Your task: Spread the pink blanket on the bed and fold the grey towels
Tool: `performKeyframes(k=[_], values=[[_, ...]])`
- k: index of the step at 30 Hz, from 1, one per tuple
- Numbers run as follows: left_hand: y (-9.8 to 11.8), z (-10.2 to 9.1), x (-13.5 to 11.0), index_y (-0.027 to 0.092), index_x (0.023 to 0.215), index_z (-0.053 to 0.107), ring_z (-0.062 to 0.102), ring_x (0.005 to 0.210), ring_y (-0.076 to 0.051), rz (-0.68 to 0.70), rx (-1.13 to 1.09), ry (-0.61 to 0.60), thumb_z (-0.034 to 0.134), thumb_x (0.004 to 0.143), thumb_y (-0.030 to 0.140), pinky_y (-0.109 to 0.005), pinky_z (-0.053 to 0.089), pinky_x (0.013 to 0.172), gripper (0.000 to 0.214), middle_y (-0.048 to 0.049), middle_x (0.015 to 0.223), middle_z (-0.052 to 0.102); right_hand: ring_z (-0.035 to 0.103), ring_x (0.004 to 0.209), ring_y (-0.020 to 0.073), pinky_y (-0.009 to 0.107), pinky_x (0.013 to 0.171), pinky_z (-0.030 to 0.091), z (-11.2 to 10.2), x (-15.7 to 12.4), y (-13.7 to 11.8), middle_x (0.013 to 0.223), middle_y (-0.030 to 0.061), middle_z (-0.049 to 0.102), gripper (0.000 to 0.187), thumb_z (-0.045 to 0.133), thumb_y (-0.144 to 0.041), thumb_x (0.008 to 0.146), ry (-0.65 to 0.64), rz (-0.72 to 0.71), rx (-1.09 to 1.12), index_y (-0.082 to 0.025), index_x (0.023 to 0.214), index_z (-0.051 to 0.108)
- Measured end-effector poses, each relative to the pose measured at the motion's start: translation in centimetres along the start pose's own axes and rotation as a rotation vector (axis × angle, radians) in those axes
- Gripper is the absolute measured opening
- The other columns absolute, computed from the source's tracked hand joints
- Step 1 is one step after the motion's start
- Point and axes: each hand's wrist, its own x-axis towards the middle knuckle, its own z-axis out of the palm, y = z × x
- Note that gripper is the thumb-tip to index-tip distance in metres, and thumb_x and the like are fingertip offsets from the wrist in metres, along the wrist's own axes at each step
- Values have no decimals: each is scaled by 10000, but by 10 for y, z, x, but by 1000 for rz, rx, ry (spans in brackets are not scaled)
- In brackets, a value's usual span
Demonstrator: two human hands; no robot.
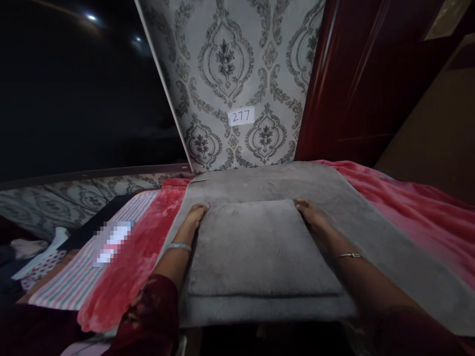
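Two bare hands, left point(199, 213) and right point(308, 210), are shown with one folded rectangular piece of soft grey plush fabric point(256, 247), one larger spread of grey plush point(289, 181), two visible stretches of red-pink plush blanket point(148, 254), one striped cloth in white, pink and grey-green point(70, 277), two silver-coloured bracelets point(180, 246), one per wrist, and one white paper label marked "277" point(241, 116) on the patterned grey wallpaper point(226, 59). The folded piece lies flat, centrally upon the larger spread, directly before the person; whether the two are joined cannot be told. Its surface is short-napped and faintly mottled, its far edge nearly straight, and a dark crease along the near side separates the upper panel from a grey layer below. The red-pink stretches flank the spread to left and right. Both forearms reach forward, one along each side of the folded piece. The hands are well apart, palms mostly downward, with fingers at its two far corners; whether they pinch the fabric or merely press it cannot be told.
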Motion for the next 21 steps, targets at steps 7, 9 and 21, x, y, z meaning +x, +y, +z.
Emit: performKeyframes(k=[7, 9, 21], values=[[8, 25, -3, 97, 1431, 524, 393, 1458, -321, 183, 380, 7, 623, 870, 158, -475, 311, 1201, 573, -200, 1535, 472, 445, 1389, 286, 447, 1183, 330, 31, -15, -78, 1494, 168, 494, 507, 463, -255, 938, -92, -429, -232, -116, 1413, 571], [7, 40, -20, 141, 1490, 475, 283, 1514, -341, 356, 646, -74, 581, 919, 242, -557, 213, 1230, 589, -176, 1609, 371, 388, 1436, 296, 501, 1194, 293, 57, -35, -100, 1559, 154, 415, 524, 429, -304, 985, -224, -605, -358, -148, 1479, 512], [-17, 62, -39, 176, 1552, 393, 292, 1504, -349, 477, 999, -237, 315, 1028, 415, -616, 213, 1205, 581, -155, 1616, 369, 237, 1514, 302, 544, 1217, 203, 49, -26, -33, 1621, 135, 302, 635, 314, -473, 1018, -266, -374, -571, -149, 1558, 397]])
